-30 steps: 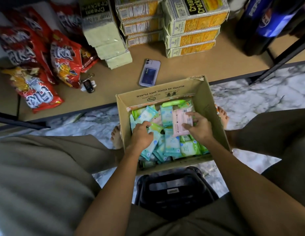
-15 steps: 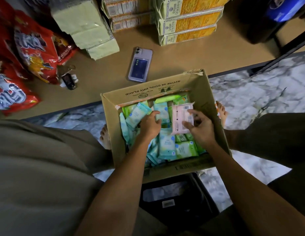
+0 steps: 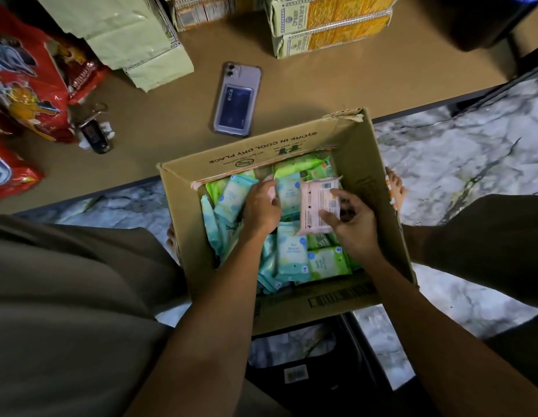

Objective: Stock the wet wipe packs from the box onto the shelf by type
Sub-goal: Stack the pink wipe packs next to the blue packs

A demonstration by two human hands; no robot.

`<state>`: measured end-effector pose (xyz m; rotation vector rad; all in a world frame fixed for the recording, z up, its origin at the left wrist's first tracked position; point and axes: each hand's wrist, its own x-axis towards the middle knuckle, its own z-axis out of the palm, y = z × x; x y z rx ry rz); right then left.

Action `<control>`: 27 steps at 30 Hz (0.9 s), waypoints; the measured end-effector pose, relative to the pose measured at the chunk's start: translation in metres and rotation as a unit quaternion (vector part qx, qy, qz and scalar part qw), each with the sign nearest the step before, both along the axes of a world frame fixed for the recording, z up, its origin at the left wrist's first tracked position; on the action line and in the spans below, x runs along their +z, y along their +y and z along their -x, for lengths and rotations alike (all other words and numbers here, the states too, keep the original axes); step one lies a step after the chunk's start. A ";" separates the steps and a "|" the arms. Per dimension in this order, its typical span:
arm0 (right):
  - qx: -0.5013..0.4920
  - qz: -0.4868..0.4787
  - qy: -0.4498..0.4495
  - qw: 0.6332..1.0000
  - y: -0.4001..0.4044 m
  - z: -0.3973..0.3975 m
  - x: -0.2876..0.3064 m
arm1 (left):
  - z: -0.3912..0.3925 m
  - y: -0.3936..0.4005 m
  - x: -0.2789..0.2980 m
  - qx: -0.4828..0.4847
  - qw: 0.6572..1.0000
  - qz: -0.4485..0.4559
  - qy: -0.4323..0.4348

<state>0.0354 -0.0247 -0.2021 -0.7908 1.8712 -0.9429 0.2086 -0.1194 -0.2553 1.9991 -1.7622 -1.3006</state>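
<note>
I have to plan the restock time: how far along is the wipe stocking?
Barely started: no wipe packs show on the shelf. In hand: the right hand holds a pink pack; the left hand rests on the blue packs. Left: the box remains full.

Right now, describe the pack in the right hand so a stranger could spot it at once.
Find the open cardboard box on the floor by the shelf. Inside, toward its right wall, the right hand pinches a pink pack. It is the only pink one; the packs around it are blue or green.
</note>
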 end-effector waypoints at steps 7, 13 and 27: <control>-0.007 0.006 -0.013 1.000 -0.002 -0.001 0.000 | -0.006 -0.013 -0.004 -0.048 0.997 -0.011 -0.067; -0.018 0.000 -0.030 0.999 -0.002 -0.002 -0.003 | -0.009 -0.018 -0.002 -0.081 0.992 -0.014 -0.091; -0.018 0.001 -0.050 0.999 -0.001 -0.005 -0.004 | -0.024 -0.015 0.006 -0.157 0.977 0.025 -0.141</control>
